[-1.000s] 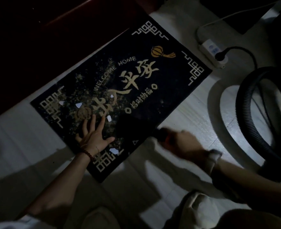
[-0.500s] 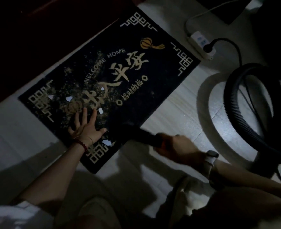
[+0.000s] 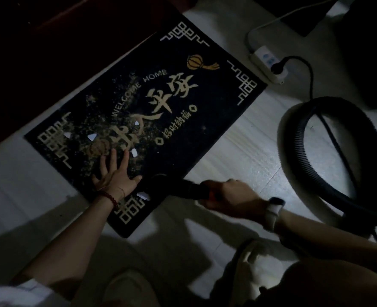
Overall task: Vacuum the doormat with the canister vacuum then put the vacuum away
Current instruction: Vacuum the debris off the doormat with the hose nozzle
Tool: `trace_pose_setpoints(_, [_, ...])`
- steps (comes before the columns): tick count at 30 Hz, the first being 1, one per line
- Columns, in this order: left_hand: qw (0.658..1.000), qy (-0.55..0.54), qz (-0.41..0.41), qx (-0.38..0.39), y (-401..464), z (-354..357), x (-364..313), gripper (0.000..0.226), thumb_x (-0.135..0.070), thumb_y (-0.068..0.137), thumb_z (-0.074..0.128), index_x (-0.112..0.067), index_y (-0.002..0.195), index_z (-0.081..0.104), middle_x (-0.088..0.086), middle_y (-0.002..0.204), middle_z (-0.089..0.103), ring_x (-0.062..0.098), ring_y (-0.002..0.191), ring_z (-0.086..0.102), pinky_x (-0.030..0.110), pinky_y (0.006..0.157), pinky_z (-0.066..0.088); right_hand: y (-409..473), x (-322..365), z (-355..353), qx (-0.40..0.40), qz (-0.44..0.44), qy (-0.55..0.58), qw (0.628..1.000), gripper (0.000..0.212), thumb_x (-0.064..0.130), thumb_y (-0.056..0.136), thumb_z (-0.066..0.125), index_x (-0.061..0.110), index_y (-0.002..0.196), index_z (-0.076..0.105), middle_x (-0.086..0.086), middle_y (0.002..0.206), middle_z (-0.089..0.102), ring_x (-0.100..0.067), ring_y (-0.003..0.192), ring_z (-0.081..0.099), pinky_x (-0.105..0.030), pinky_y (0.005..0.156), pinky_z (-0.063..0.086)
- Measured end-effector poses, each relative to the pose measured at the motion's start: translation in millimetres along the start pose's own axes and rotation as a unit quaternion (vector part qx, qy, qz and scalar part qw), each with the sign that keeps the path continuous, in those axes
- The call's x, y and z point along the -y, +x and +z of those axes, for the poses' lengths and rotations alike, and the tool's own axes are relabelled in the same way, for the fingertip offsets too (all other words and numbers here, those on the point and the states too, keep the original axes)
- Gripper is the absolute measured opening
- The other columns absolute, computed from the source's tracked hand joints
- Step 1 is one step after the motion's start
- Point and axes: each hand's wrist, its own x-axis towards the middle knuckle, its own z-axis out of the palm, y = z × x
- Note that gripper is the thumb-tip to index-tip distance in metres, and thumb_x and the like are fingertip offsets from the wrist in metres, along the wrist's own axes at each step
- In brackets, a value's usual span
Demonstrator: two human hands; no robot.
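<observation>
Left hand (image 3: 114,176) flat, palm down, fingers spread and straight, pointing toward 12 o'clock, thumb out toward 3 o'clock. Left forearm bare, running in from 7 o'clock, beaded bracelet at wrist. Right hand (image 3: 229,197) curled in a fist-like grip, knuckles up. Right forearm enters from 4 o'clock, pale watch on wrist.

Left hand (image 3: 114,177) flat on doormat (image 3: 183,120), nozzle (image 3: 174,188) alongside
</observation>
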Motion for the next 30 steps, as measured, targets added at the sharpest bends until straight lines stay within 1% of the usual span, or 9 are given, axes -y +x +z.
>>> trace_pose_setpoints(3, [1.0, 0.001, 0.003, -0.001, 1.5, 0.6, 2.0, 0.081, -0.056, 0.088, 0.046, -0.038, 0.146, -0.008, -0.006, 0.155, -0.023, 0.024, 0.143, -0.018, 0.057, 0.113, 0.009, 12.1, -45.5, -37.5, -0.089, 0.088, 0.018, 0.992, 0.032, 0.046, 0.09, 0.051, 0.03, 0.118, 0.053, 0.002, 0.084, 0.06, -0.021, 0.074, 0.058, -0.033, 0.069, 0.048])
trace_pose_setpoints(6, [1.0, 0.005, 0.0, 0.0, 1.6, 0.7, 0.9, 0.082, -0.056, 0.088, 0.046, -0.037, 0.146, -0.009, -0.006, 0.155, -0.023, 0.025, 0.143, -0.018, 0.057, 0.113, 0.009, 20.3, -76.2, -62.9, -0.201, 0.19, 0.051, 0.96, 0.035, 0.048, 0.089, 0.051, 0.026, 0.116, 0.054, -0.006, 0.086, 0.066, -0.029, 0.072, 0.063, -0.042, 0.069, 0.055])
trace_pose_setpoints(8, [1.0, 0.007, -0.003, -0.002, 1.5, 1.4, -1.0, 0.082, -0.055, 0.089, 0.045, -0.037, 0.146, -0.01, -0.005, 0.154, -0.024, 0.025, 0.142, -0.019, 0.057, 0.113, 0.008, 21.9, -74.0, -56.0, -0.241, 0.207, 0.054, 0.947, 0.036, 0.048, 0.089, 0.05, 0.025, 0.116, 0.053, -0.007, 0.087, 0.065, -0.03, 0.074, 0.062, -0.037, 0.067, 0.053])
trace_pose_setpoints(13, [1.0, 0.003, -0.003, -0.009, 1.1, 2.4, -1.4, 0.082, -0.054, 0.089, 0.046, -0.037, 0.146, -0.01, -0.005, 0.155, -0.023, 0.025, 0.143, -0.018, 0.057, 0.113, 0.009, 4.6, -33.3, -18.6, -0.091, 0.089, 0.04, 0.991, 0.03, 0.045, 0.09, 0.05, 0.03, 0.117, 0.052, -0.001, 0.085, 0.062, -0.018, 0.068, 0.056, -0.033, 0.068, 0.049])
trace_pose_setpoints(17, [1.0, 0.009, -0.001, -0.009, 2.7, 2.8, 1.2, 0.083, -0.056, 0.088, 0.045, -0.037, 0.146, -0.011, -0.005, 0.155, -0.023, 0.025, 0.143, -0.018, 0.056, 0.114, 0.009, 14.6, -73.3, -66.3, -0.165, 0.162, 0.112, 0.966, 0.029, 0.043, 0.091, 0.051, 0.026, 0.114, 0.055, 0.0, 0.075, 0.063, -0.015, 0.052, 0.056, -0.034, 0.06, 0.053])
trace_pose_setpoints(20, [1.0, 0.005, -0.003, -0.007, 2.8, 3.0, 0.0, 0.082, -0.056, 0.088, 0.045, -0.037, 0.145, -0.011, -0.005, 0.154, -0.024, 0.025, 0.143, -0.018, 0.056, 0.114, 0.01, 21.4, -88.5, -84.0, -0.24, 0.219, 0.118, 0.939, 0.031, 0.045, 0.089, 0.052, 0.022, 0.109, 0.057, -0.002, 0.075, 0.064, -0.023, 0.056, 0.063, -0.039, 0.06, 0.057])
trace_pose_setpoints(25, [1.0, -0.002, -0.011, -0.006, 1.7, 2.5, -2.6, 0.082, -0.053, 0.089, 0.045, -0.036, 0.146, -0.011, -0.005, 0.155, -0.023, 0.025, 0.142, -0.02, 0.056, 0.115, 0.007, 9.4, -27.3, -17.0, -0.084, 0.074, 0.036, 0.993, 0.029, 0.043, 0.09, 0.049, 0.026, 0.114, 0.053, 0.003, 0.08, 0.058, -0.019, 0.069, 0.056, -0.03, 0.064, 0.045])
trace_pose_setpoints(28, [1.0, -0.01, -0.015, -0.008, 2.0, 2.3, -4.8, 0.082, -0.051, 0.089, 0.047, -0.036, 0.146, -0.01, -0.004, 0.155, -0.022, 0.025, 0.142, -0.02, 0.056, 0.114, 0.007, 15.1, -44.5, -33.9, -0.134, 0.089, 0.033, 0.986, 0.032, 0.043, 0.09, 0.051, 0.029, 0.119, 0.053, 0.001, 0.084, 0.06, -0.023, 0.075, 0.059, -0.028, 0.065, 0.041])
trace_pose_setpoints(30, [1.0, -0.009, -0.017, -0.004, -0.5, 0.7, -8.2, 0.082, -0.048, 0.09, 0.048, -0.033, 0.147, -0.008, -0.002, 0.155, -0.021, 0.026, 0.142, -0.019, 0.056, 0.115, 0.007, 24.4, -73.4, -62.4, -0.201, 0.154, 0.095, 0.963, 0.033, 0.041, 0.09, 0.052, 0.022, 0.117, 0.056, -0.003, 0.084, 0.062, -0.024, 0.068, 0.06, -0.035, 0.066, 0.05])
